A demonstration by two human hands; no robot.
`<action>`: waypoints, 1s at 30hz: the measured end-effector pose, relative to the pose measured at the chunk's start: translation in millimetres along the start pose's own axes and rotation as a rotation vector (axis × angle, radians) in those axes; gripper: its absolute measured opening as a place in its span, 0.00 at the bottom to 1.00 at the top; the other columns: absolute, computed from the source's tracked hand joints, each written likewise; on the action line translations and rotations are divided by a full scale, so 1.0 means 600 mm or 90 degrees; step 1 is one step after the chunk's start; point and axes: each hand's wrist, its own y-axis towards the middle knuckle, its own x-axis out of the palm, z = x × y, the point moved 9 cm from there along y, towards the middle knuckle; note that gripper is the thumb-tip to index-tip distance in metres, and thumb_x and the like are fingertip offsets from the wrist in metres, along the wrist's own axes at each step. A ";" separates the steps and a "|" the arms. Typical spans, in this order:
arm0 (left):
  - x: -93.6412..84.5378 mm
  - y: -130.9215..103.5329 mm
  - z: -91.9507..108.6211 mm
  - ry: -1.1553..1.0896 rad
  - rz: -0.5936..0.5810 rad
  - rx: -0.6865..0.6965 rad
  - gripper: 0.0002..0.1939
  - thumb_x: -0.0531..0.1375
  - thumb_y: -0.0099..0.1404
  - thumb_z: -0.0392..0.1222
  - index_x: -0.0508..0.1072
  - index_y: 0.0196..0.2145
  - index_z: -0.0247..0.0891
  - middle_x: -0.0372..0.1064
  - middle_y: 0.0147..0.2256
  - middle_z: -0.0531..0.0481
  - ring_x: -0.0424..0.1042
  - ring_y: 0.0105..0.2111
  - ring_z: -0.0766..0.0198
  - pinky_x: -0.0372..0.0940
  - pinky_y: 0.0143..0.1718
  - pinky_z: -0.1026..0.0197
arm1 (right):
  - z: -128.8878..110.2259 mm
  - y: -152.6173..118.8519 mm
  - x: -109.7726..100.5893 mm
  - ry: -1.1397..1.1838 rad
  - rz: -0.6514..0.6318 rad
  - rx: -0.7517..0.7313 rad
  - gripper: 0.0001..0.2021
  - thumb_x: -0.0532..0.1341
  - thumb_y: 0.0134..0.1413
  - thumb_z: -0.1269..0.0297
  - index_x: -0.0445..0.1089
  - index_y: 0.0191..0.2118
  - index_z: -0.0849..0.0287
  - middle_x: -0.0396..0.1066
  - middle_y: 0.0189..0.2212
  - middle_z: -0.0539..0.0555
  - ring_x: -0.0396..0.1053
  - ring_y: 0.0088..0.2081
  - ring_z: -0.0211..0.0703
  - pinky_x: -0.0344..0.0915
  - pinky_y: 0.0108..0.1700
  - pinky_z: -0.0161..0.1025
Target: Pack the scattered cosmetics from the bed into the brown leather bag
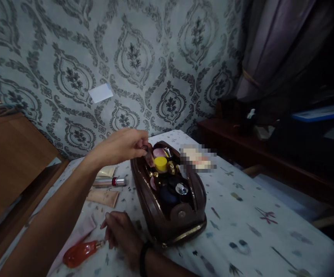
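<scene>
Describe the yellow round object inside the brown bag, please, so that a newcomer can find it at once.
On the white, patterned tabletop stands an open, dark-brown, leather-look bag. Inside, toward its far end, a round, bright-yellow, lid-like object sits beside a rounded pink item and a shiny gold piece. Its plain yellow colour sets it apart from both.

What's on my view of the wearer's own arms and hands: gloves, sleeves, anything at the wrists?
Both hands are bare, with no gloves. The left hand has nothing on its wrist, and no sleeve shows along the forearm. The right hand has a plain black band around its wrist, with no sleeve in view. I can't make out any rings in this dim light.
</scene>
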 end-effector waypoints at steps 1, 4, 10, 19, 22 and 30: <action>-0.004 -0.003 0.005 -0.016 0.002 0.010 0.05 0.61 0.61 0.40 0.73 0.37 0.39 0.72 0.32 0.55 0.70 0.33 0.64 0.55 0.32 0.65 | 0.002 0.001 0.000 0.000 0.000 0.003 0.27 0.56 0.55 0.37 0.66 0.28 0.60 0.61 0.16 0.43 0.55 0.14 0.29 0.45 0.18 0.32; -0.007 -0.013 0.032 -0.070 -0.008 0.051 0.06 0.61 0.62 0.42 0.73 0.36 0.40 0.72 0.31 0.57 0.70 0.32 0.65 0.56 0.32 0.66 | 0.008 0.005 0.000 0.000 0.003 0.008 0.26 0.56 0.57 0.38 0.66 0.28 0.60 0.61 0.15 0.43 0.55 0.14 0.29 0.45 0.18 0.32; 0.054 -0.022 0.092 -0.010 -0.078 0.118 0.04 0.62 0.62 0.38 0.71 0.36 0.41 0.72 0.33 0.56 0.69 0.33 0.63 0.56 0.32 0.62 | 0.007 0.005 0.000 -0.009 0.011 0.025 0.25 0.56 0.59 0.40 0.65 0.27 0.60 0.61 0.15 0.43 0.55 0.13 0.29 0.45 0.18 0.32; 0.114 -0.010 0.095 0.056 -0.118 0.125 0.04 0.60 0.64 0.38 0.70 0.39 0.42 0.72 0.33 0.53 0.70 0.35 0.60 0.56 0.33 0.60 | 0.000 -0.001 0.001 -0.001 0.007 0.033 0.22 0.57 0.60 0.44 0.65 0.27 0.60 0.61 0.15 0.43 0.55 0.13 0.28 0.46 0.18 0.32; 0.118 -0.007 0.092 0.048 -0.125 0.112 0.05 0.61 0.64 0.38 0.69 0.39 0.41 0.73 0.34 0.54 0.70 0.36 0.60 0.56 0.32 0.60 | -0.001 -0.002 0.000 -0.001 0.009 0.034 0.22 0.57 0.61 0.45 0.65 0.27 0.60 0.60 0.15 0.43 0.55 0.14 0.28 0.46 0.18 0.31; 0.125 -0.005 0.083 0.028 -0.124 0.094 0.06 0.62 0.63 0.39 0.70 0.39 0.42 0.72 0.32 0.55 0.70 0.34 0.61 0.54 0.30 0.60 | -0.007 -0.005 0.000 -0.011 0.012 0.025 0.23 0.56 0.61 0.44 0.66 0.27 0.60 0.60 0.15 0.43 0.55 0.14 0.29 0.47 0.20 0.32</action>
